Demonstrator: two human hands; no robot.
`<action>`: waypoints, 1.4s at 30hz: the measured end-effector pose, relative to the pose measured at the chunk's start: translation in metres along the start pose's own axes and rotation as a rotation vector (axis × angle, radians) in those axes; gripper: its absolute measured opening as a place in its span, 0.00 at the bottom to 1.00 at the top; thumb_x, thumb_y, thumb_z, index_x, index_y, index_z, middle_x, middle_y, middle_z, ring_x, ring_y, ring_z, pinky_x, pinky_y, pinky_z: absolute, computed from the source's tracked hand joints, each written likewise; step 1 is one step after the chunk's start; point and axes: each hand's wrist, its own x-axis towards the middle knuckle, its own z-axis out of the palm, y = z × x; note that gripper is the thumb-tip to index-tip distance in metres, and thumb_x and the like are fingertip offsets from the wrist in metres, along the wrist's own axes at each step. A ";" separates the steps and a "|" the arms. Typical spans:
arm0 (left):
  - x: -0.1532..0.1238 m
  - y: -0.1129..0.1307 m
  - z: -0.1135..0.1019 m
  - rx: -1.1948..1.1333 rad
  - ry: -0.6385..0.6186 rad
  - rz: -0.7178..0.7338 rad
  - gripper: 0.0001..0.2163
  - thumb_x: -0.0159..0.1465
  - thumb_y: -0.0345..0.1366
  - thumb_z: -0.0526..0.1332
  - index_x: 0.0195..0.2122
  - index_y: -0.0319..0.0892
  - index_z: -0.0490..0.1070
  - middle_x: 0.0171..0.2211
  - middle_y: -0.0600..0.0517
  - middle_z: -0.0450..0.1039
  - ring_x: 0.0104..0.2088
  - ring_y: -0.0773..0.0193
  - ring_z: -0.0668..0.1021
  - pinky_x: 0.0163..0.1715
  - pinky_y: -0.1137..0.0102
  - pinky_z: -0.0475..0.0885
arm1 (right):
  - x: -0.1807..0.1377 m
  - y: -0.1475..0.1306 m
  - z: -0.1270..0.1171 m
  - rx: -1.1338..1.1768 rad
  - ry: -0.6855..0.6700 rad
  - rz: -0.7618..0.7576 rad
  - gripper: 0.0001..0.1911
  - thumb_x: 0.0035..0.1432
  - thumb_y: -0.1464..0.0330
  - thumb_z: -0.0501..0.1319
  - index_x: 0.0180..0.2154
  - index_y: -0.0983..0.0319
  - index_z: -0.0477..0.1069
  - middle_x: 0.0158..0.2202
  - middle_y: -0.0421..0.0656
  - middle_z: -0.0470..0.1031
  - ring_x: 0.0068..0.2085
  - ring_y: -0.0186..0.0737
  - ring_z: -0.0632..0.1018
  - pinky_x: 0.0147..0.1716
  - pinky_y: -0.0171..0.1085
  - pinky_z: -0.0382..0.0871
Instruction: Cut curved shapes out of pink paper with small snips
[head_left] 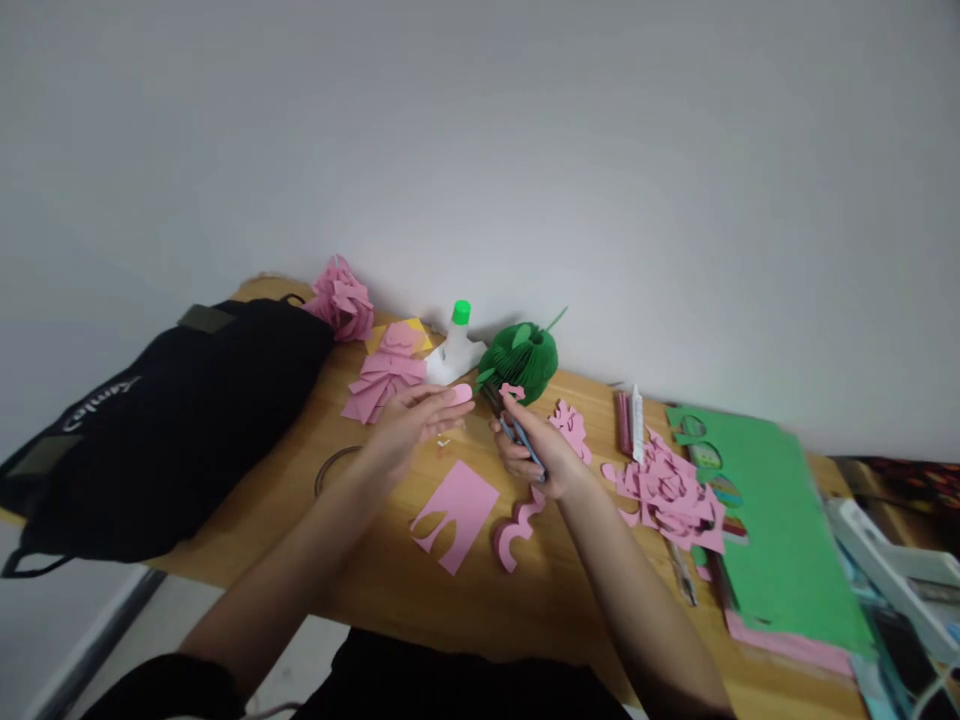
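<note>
My left hand (411,420) pinches a small rounded piece of pink paper (461,394) above the table. In my right hand (536,450) is a pair of scissors (523,446), its dark blades pointing forward. A small wavy-edged pink cut-out (512,391) shows at the tip of my right thumb; whether it is held there or lies behind, I cannot tell. Below my hands lie a pink sheet with petal shapes cut out of it (466,497) and a curled pink offcut (506,540). Just beyond my right hand stands a green folded-paper ball (534,360) with leaves.
A glue bottle with a green cap (460,314) stands near the wall. Pink paper pieces (386,375) and a pink paper flower (341,300) lie left. A black bag (172,420) covers the left side. Pink scraps (671,490), a cutter (682,575) and green sheets (787,530) lie right.
</note>
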 end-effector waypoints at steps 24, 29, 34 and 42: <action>-0.061 -0.098 0.059 1.509 -0.357 0.356 0.08 0.61 0.30 0.62 0.41 0.39 0.78 0.42 0.43 0.75 0.44 0.50 0.76 0.46 0.57 0.68 | -0.073 0.069 -0.088 0.041 0.646 -0.338 0.12 0.42 0.64 0.68 0.22 0.61 0.65 0.10 0.28 0.55 0.12 0.24 0.53 0.10 0.29 0.41; -0.067 -0.107 0.057 1.706 -0.325 0.395 0.10 0.64 0.28 0.59 0.45 0.37 0.76 0.45 0.40 0.74 0.48 0.50 0.74 0.47 0.59 0.70 | -0.081 0.079 -0.089 0.081 0.626 -0.332 0.12 0.43 0.64 0.67 0.22 0.60 0.65 0.09 0.27 0.54 0.11 0.24 0.53 0.11 0.30 0.41; -0.068 -0.114 0.053 1.665 -0.263 0.376 0.11 0.67 0.28 0.55 0.40 0.40 0.78 0.41 0.43 0.75 0.46 0.53 0.75 0.47 0.60 0.69 | -0.085 0.086 -0.094 0.115 0.604 -0.343 0.12 0.45 0.65 0.66 0.22 0.60 0.64 0.10 0.27 0.54 0.11 0.24 0.53 0.12 0.30 0.40; -0.049 -0.093 0.035 1.099 -0.163 0.172 0.05 0.56 0.34 0.64 0.31 0.42 0.80 0.34 0.47 0.77 0.37 0.60 0.76 0.40 0.65 0.71 | -0.095 0.088 -0.090 0.147 0.516 -0.355 0.12 0.45 0.63 0.67 0.24 0.61 0.66 0.10 0.26 0.54 0.12 0.24 0.52 0.11 0.29 0.41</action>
